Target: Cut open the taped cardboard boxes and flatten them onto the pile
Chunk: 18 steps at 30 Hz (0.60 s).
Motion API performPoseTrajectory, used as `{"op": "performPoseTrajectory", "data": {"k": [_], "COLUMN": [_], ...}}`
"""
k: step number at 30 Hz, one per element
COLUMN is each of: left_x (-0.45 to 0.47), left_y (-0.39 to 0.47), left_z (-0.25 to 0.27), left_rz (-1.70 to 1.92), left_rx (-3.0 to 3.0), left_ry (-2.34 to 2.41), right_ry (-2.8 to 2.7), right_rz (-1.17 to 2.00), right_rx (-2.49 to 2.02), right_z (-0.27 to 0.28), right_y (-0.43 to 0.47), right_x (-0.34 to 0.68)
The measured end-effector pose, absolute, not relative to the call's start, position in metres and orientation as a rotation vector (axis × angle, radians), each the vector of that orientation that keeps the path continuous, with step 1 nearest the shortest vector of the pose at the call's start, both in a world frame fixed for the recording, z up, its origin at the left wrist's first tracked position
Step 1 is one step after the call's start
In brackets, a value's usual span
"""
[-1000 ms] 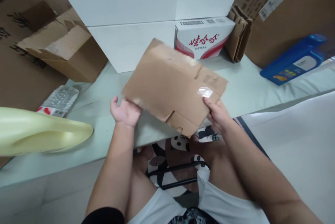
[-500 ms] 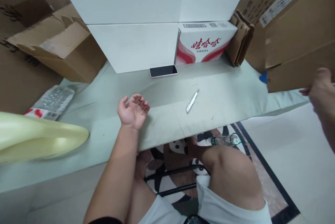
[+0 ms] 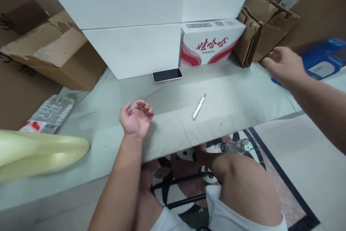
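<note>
My left hand (image 3: 137,119) rests palm up above the pale cloth, its fingers loosely curled and apart, holding nothing. To its right a white pen-like tool (image 3: 199,106) with a thin pointed tip lies on the cloth. Behind, a smartphone (image 3: 167,75) with a dark screen lies flat. My right hand (image 3: 283,64) is stretched out at the right, in front of a blue plastic jug (image 3: 321,61). Its fingers are bent and partly hidden, with nothing visible in them. Folded cardboard boxes (image 3: 248,40) stand upright just beyond its fingertips.
A red and white carton (image 3: 211,45) leans against white panels (image 3: 132,49) at the back. At left are an open cardboard box (image 3: 67,61), a plastic-wrapped pack (image 3: 54,110) and a pale yellow smooth object (image 3: 48,151). A clear bottle (image 3: 234,147) lies below the table edge (image 3: 186,144).
The large cardboard piece at my right hand has gone from view, uncovering the blue jug and folded boxes. My right hand has moved left and farther forward; my left hand stays almost still.
</note>
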<state>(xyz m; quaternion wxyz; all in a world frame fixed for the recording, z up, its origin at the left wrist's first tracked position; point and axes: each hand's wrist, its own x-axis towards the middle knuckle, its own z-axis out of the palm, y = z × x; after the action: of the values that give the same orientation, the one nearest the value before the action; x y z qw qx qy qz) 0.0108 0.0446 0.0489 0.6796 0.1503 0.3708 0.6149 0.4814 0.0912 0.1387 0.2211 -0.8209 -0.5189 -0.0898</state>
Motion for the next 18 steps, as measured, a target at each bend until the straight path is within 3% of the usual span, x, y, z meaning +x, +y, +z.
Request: {"op": "performPoseTrajectory", "data": {"k": [4,11,18], "left_x": [0.009,-0.009,-0.025], "left_y": [0.038,0.025,0.02], "left_z": [0.053,0.062,0.067], "left_rz": [1.386,1.467,1.55], "left_rx": [0.326,0.279,0.247], "left_ry": [0.814,0.717,0.696], "right_ry": [-1.377,-1.662,-2.2], "right_rz": [0.042,0.07,0.305], "right_rx": [-2.303,-2.095,-1.55], "right_z": [0.156,0.187,0.158], "right_y": [0.055,0.051,0.099], "right_x": [0.446,0.388,0.246]}}
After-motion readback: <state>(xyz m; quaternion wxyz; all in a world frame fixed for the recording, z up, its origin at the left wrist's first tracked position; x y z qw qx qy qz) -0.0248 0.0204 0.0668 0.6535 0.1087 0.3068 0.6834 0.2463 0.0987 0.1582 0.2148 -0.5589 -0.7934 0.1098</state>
